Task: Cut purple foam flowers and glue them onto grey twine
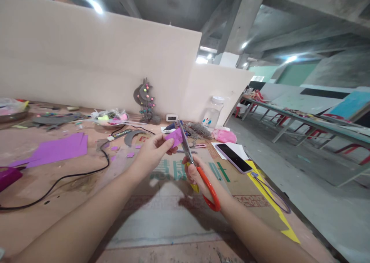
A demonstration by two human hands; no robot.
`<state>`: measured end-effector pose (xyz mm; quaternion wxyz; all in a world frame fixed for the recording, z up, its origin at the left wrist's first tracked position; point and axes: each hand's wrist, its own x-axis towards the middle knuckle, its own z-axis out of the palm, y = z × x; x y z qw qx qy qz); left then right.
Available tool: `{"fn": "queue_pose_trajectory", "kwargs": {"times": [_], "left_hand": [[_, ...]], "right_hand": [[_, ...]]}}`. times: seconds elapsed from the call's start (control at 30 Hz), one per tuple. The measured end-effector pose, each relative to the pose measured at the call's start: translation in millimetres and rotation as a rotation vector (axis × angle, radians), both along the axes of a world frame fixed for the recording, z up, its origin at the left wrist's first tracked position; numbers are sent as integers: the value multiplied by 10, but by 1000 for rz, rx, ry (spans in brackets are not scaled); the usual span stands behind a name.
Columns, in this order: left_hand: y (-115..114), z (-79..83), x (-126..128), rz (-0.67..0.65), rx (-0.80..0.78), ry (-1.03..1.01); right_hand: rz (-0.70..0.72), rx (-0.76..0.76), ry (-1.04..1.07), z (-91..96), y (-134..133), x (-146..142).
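Pinched in the fingers of my left hand (158,147) is a small purple piece of paper or thin foam (175,138). My right hand (195,172) grips a pair of red-handled scissors (208,189). The scissor blades point up and away, against the right edge of the purple piece; whether they are parted I cannot tell. Both hands are above a cardboard sheet (167,211) with green printed characters. Small purple flower cutouts (131,155) lie left of my left hand. Larger purple sheets (62,150) lie farther left on the table.
A phone (233,157) rests on white paper at right, near a yellow sheet (289,232). Behind are a clear jar (213,112), a pink bundle (224,135), grey yarn (199,130) and a grey crescent ornament (145,101). A black cable (72,175) crosses the left side.
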<state>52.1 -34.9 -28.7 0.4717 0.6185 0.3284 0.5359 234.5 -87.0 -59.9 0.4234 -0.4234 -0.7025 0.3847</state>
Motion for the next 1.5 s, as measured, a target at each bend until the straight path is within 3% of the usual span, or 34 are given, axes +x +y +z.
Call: {"fn": "queue_pose_trajectory", "kwargs": {"times": [0.67,1.5], "left_hand": [[70,16,-90,55,38,27],[56,19,-89,49,37,-12]], "right_hand": [[28,-145,55,60,-55,-44],[63,-144,48,36,-47,-42]]}}
